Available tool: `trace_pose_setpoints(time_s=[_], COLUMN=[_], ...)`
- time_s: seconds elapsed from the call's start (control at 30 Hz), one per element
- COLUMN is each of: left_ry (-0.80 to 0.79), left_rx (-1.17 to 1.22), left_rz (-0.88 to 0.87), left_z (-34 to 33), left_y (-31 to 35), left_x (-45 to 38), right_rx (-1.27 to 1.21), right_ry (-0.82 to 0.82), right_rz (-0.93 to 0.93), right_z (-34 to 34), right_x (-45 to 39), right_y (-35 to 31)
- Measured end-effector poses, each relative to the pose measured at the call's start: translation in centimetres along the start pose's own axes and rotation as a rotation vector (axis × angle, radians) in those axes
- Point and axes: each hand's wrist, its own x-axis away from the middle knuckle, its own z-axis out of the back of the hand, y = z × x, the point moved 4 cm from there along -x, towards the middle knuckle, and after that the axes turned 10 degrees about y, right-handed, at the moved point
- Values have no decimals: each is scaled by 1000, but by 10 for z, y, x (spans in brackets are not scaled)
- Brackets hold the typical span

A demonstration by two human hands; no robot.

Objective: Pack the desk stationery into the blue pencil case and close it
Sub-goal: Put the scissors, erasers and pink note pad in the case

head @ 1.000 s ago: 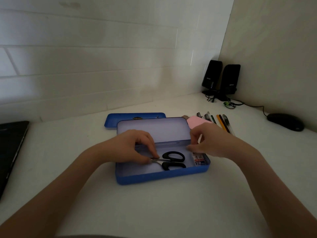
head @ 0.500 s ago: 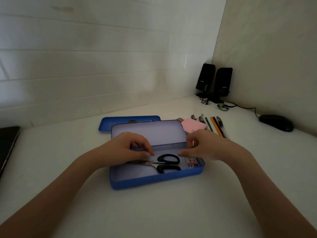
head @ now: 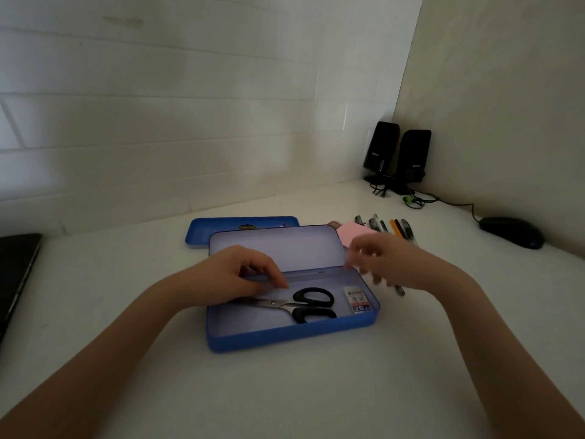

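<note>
One open blue pencil case holding one pair of scissors and one small lead box; one separate blue lid, one pink pad, two speakers, one mouse. The pens overlap too much to count.

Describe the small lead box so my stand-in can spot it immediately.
Find the open blue pencil case at the desk's centre. At its right end, beside the black-handled scissors, lies the small lead box. It is the only pale, labelled item inside, marked 2B.

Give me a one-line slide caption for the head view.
Blue pencil case lies open holding scissors and a lead box; left hand rests inside, right hand hovers near pens.
</note>
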Motion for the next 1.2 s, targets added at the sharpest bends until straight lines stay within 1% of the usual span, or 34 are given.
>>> trace_pose_setpoints(time_s=[0.07, 0.1, 0.17, 0.23, 0.33, 0.4, 0.43, 0.5, 0.63, 0.7, 0.77, 0.87, 0.93, 1.0, 1.07, 1.1, 1.13, 1.2], left_ry=[-13, -14, -19, -21, -40, -44, -41, -27, -21, -23, -22, -18, -19, -22, -14, 5, 40, 148], left_rx=[38, 60, 98, 134, 171, 171, 171, 165, 138, 136, 138, 139, 137, 127, 115, 115, 118, 136], left_rz=[21, 40, 72, 94, 130, 143, 147, 154, 156, 154, 159, 158, 153, 156, 167, 169, 169, 159], left_z=[3, 5, 7, 8, 10, 11, 11, 10, 10, 10, 10, 9, 9, 9, 9, 8, 7, 7], left_y=[-2, -3, -6, -8, -11, -11, -11, -12, -11, -10, -9, -8, -8, -8, -9, -8, -7, -4], left_x=[-2, -2, -3, -4, -3, -3, -2, -1, -2, -2, 0, 0, 1, 0, 0, 0, 0, -1], right_rx=[-105, -98, 18, 136, 308, 414, 401, 299, 141, 45, 4, 4, -136, -312, -509, -587, -634, -645], right_ry=[292, 388, 452, 414, 297, 195, 163, 172, 245, 289, 350, 491, 585, 628, 601, 558, 491, 309], right_rz=[37, 59, 86, 107, 110, 27, -27, -79, -91, -114, -132, -47, 28, 55, 57, 64, 78, 142], right_z=[11, 12, 11, 8, -2, -15, -20, -26, -27, -26, -28, -31, -28, -19, -9, -5, -4, -7], right_x=[-15, -24, -47, -72, -101, -113, -116, -119, -120, -120, -118, -115, -109, -100, -86, -76, -67, -44], right_y=[5, 7, 16, 23, 28, 33, 34, 36, 41, 44, 46, 44, 38, 31, 21, 13, 5, -14])
